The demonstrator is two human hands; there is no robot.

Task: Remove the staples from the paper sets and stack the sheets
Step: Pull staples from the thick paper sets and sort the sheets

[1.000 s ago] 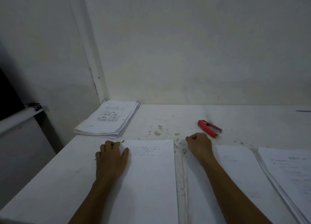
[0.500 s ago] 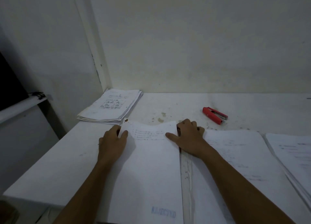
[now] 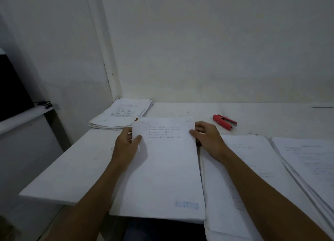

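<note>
Both hands pinch the paper set (image 3: 162, 161) at its far corners — left hand (image 3: 126, 146), right hand (image 3: 207, 139) — near the counter's (image 3: 75, 168) front edge. Lift evenly, carry it to the far-left corner stack (image 3: 121, 116) and square the edges.

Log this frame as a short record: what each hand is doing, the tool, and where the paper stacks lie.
left hand: grips left edge of the paper set, thumb on top
right hand: grips the set's right edge
staple remover: red, untouched on the table, beyond the right hand
far-left stack: by the wall corner
right stacks: two piles beside the held set
</note>
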